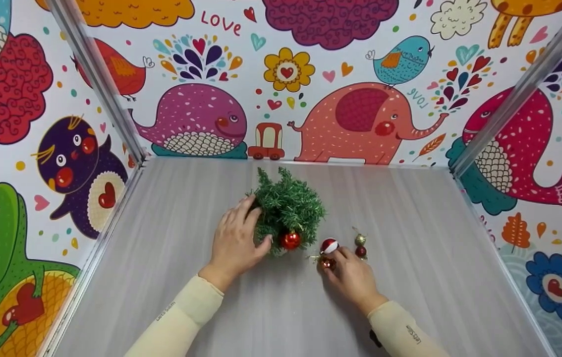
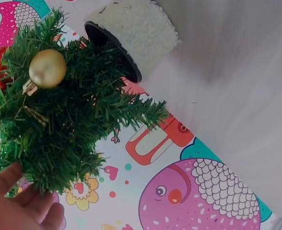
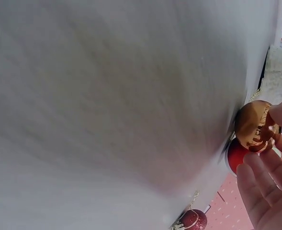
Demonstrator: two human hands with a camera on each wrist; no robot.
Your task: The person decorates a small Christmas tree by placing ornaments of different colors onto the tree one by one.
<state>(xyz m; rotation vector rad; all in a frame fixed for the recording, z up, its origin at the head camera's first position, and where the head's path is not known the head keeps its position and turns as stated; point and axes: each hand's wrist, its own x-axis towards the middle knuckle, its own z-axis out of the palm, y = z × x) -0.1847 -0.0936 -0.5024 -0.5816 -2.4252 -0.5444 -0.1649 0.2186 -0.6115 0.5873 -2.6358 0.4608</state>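
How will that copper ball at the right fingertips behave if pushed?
The copper ball would probably roll, being round. Its glossy surface may make it slippery. The red-and-white ball close beside it could block it.

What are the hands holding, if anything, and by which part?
The right hand pinches the copper bauble by its rounded side; the left hand touches the tree's branches, its grip unclear.

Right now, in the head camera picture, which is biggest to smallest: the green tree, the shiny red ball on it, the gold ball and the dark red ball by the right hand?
1. Green tree
2. Shiny red ball
3. Gold ball and dark red ball: smallest, but too alike to rank
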